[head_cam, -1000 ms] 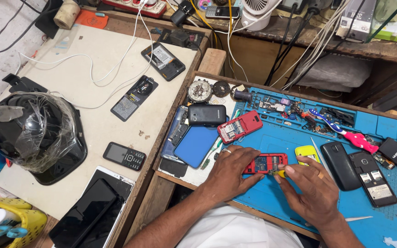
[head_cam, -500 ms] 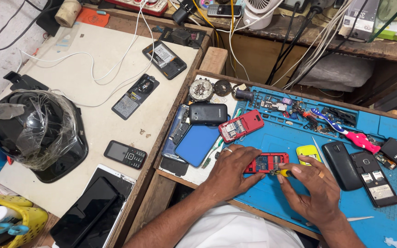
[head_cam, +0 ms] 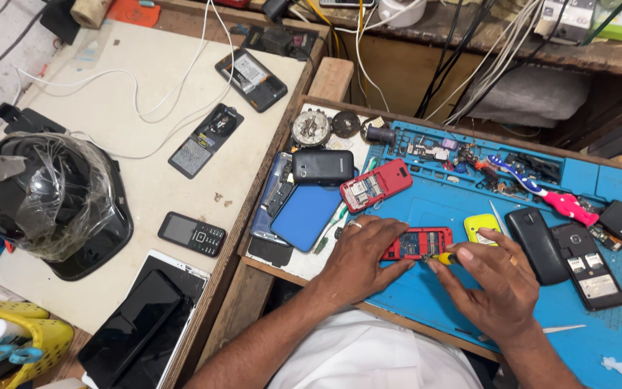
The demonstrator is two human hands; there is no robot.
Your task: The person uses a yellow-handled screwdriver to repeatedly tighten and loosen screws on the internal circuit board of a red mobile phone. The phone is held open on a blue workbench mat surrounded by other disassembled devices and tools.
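Note:
My left hand (head_cam: pixel 360 253) rests on the blue work mat (head_cam: pixel 426 302) and pins down a small red phone (head_cam: pixel 420 243) that lies opened, its circuit board showing. My right hand (head_cam: pixel 489 282) holds a yellow-handled screwdriver (head_cam: pixel 443 258), with the tip at the red phone's lower edge. A ring is on my left hand. Just behind lie a second opened red phone (head_cam: pixel 374 185) and a yellow phone part (head_cam: pixel 481 227).
Two black phones (head_cam: pixel 561 252) lie right of my hands, a blue phone cover (head_cam: pixel 304 216) and a black phone (head_cam: pixel 322 167) to the left. The pale table holds a wrapped black helmet (head_cam: pixel 44 198), a keypad phone (head_cam: pixel 191 233), a tablet (head_cam: pixel 138 324) and white cables. A pink-handled brush (head_cam: pixel 552 198) lies at the mat's back.
My hands stay on the red phone; the right hand and screwdriver have shifted only slightly at its edge. The view has moved a little.

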